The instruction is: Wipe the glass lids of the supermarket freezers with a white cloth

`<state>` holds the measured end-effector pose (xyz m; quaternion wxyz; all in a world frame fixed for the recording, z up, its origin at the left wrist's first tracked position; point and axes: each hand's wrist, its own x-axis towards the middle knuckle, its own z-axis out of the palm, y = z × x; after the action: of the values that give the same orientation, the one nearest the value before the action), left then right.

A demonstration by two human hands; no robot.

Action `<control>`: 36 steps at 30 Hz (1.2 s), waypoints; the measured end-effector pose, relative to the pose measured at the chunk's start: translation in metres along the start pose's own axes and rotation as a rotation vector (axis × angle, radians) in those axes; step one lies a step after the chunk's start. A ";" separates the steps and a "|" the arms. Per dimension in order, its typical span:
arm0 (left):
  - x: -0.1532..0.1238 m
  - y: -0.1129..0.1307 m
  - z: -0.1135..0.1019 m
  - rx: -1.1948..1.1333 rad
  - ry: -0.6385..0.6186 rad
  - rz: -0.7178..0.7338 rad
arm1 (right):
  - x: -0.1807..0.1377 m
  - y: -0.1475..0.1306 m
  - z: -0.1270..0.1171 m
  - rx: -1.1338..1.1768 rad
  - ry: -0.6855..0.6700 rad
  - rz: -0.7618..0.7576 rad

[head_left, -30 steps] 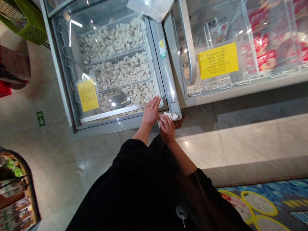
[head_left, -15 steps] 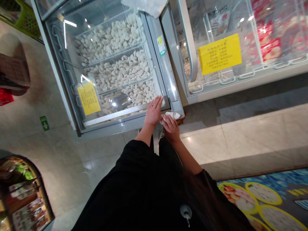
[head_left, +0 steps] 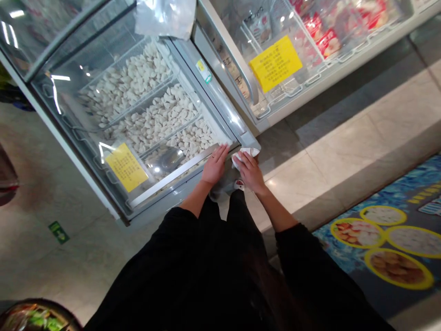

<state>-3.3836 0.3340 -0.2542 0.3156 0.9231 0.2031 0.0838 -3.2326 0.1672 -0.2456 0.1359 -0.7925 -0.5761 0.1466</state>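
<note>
My left hand [head_left: 214,164] lies with its fingers stretched out on the front corner of the chest freezer [head_left: 179,187], at the end of the lid's metal edge. Beside it, my right hand [head_left: 251,171] presses a white cloth [head_left: 254,151] against the freezer's outer corner; part of the cloth is hidden under the fingers. Behind the glass lie white dumplings [head_left: 165,110] in wire-divided sections. A shiny scoop [head_left: 168,158] rests among them near the front. A yellow sign [head_left: 127,167] is fixed on the glass at the front left.
To the right stands a second freezer [head_left: 289,106] with red-and-white packages [head_left: 329,43] and another yellow sign [head_left: 275,63]. A clear plastic bag [head_left: 166,18] lies on top between the freezers. A picture panel [head_left: 386,239] fills the lower right. A green floor marker [head_left: 59,232] is at left.
The view has turned and shifted, so the freezers appear rotated. My right hand has moved slightly away from my left, and more of the white cloth shows.
</note>
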 end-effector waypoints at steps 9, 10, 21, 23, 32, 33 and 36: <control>-0.063 -0.034 -0.030 0.062 -0.228 0.095 | -0.001 -0.060 0.026 0.031 0.112 0.138; -0.062 -0.034 -0.029 0.059 -0.225 0.091 | -0.003 -0.060 0.025 0.047 0.066 0.088; -0.062 -0.039 -0.020 -0.011 -0.209 0.041 | 0.009 -0.051 0.025 0.025 0.216 0.369; -0.062 -0.039 -0.020 -0.023 -0.208 0.037 | 0.004 -0.054 0.024 0.012 0.110 0.250; -0.062 -0.034 -0.024 0.001 -0.228 0.025 | 0.037 -0.005 -0.015 -0.057 0.246 0.302; -0.062 -0.033 -0.025 0.007 -0.234 0.024 | 0.038 -0.013 -0.013 -0.047 0.207 0.262; -0.061 -0.032 -0.026 0.021 -0.252 0.019 | 0.036 -0.040 -0.007 -0.002 0.035 0.096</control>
<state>-3.4562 0.3456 -0.2548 0.3281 0.9314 0.1540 -0.0319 -3.2539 0.2129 -0.2263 0.1379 -0.8218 -0.5353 0.1385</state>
